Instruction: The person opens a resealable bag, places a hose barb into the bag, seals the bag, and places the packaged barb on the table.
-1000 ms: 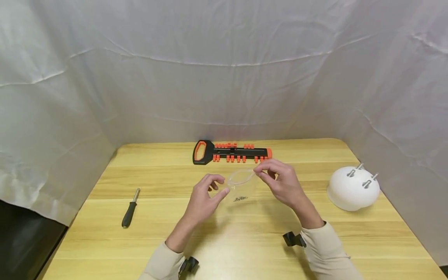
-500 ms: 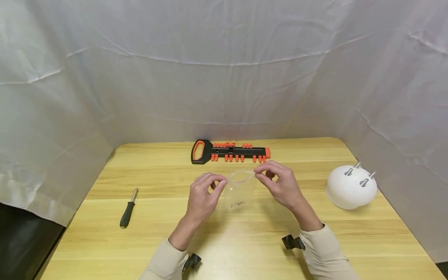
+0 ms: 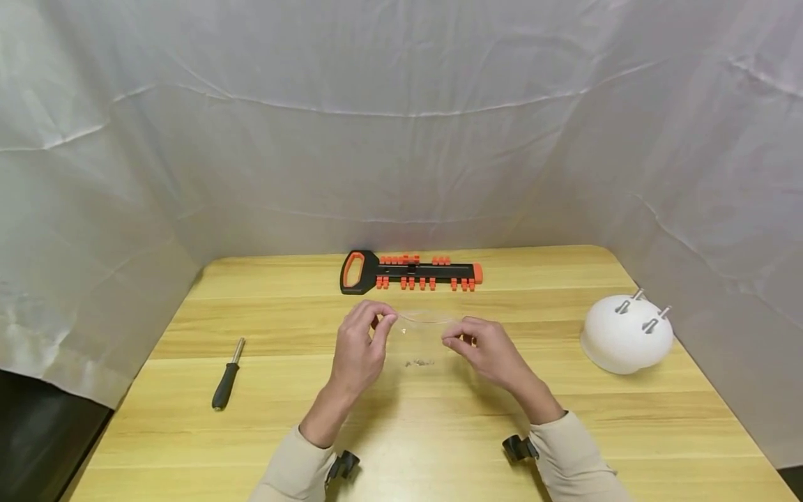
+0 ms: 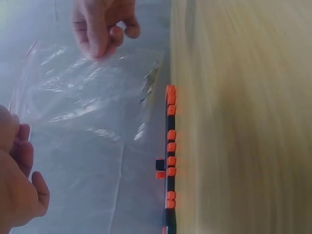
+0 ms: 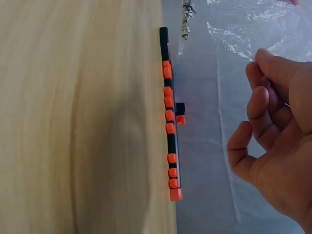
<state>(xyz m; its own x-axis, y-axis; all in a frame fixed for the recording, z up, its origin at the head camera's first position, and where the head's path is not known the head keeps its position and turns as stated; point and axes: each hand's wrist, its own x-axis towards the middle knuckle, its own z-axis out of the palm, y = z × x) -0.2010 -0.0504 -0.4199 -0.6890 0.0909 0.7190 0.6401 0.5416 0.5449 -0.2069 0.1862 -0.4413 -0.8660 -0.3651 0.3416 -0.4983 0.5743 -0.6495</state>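
A clear plastic bag (image 3: 422, 341) hangs upright above the table between my two hands. Small metal screws (image 5: 187, 18) lie gathered along its bottom; their exact kind is hard to make out. With thumb and fingertips, my left hand (image 3: 359, 345) pinches the bag's top left corner. My right hand (image 3: 492, 352) pinches its right edge, a little below the top. Seen from the left wrist, the bag (image 4: 92, 92) is spread between the left hand (image 4: 19, 170) and the right hand (image 4: 105, 24). In the right wrist view only part of the bag shows, beyond my right fingers (image 5: 263, 105).
Behind the hands lies a black and orange rack with clips (image 3: 426, 272). A screwdriver with a dark handle (image 3: 226, 383) rests at the left. On the right sits a white rounded object (image 3: 627, 335) with two metal prongs. Grey fabric (image 3: 401, 139) surrounds the wooden table (image 3: 439, 446).
My left fingers have closed on the bag's left corner. The bag's mouth has gone from a wide loop to a nearly flat line. My right hand has moved down and slightly left.
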